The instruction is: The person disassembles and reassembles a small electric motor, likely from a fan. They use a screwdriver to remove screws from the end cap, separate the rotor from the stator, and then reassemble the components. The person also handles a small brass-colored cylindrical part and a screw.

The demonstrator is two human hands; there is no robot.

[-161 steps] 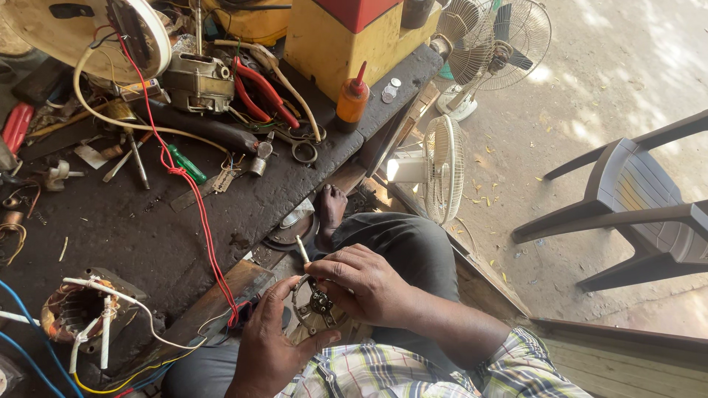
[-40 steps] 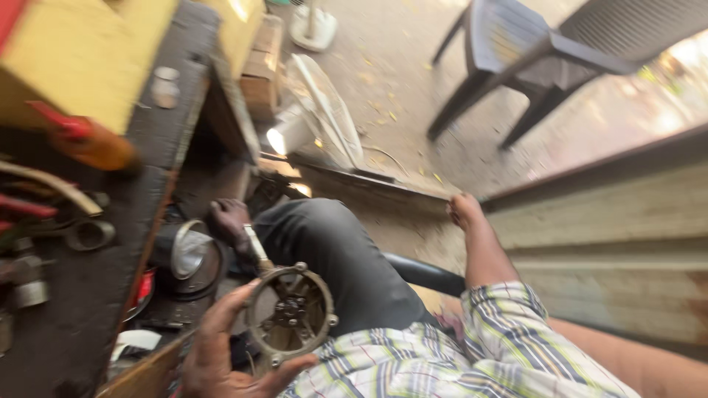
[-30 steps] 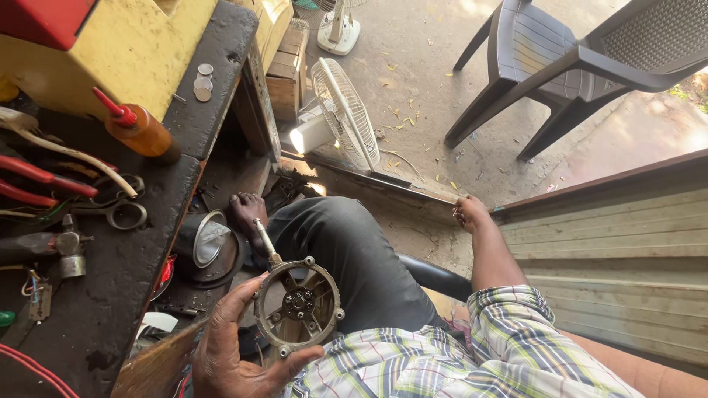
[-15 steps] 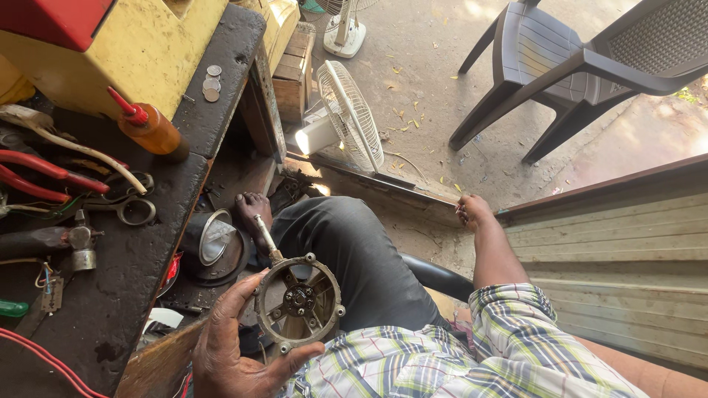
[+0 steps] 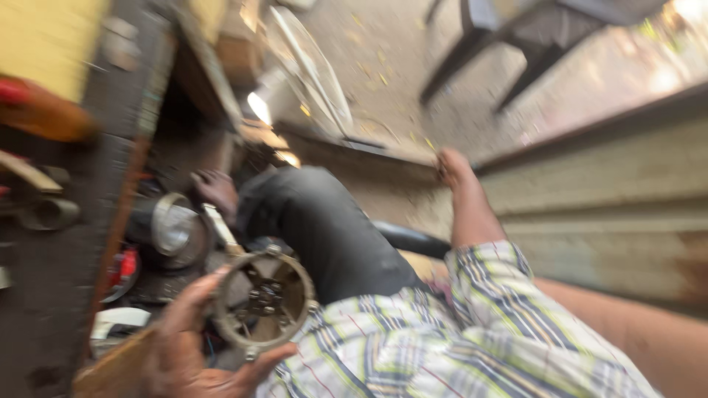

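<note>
The left hand [image 5: 195, 346] is curled around a round metal motor housing [image 5: 262, 298], fingers on its rim, holding it low over the lap beside the dark workbench [image 5: 59, 295]. The right hand [image 5: 453, 166] reaches out to the low wall ledge [image 5: 590, 140], and the blur hides whether it grips anything. On the bench sit an orange bottle [image 5: 44, 118] and a yellow box [image 5: 44, 37] (both smeared). A fan [image 5: 306, 70] and a plastic chair [image 5: 531, 29] stand on the dusty ground.
</note>
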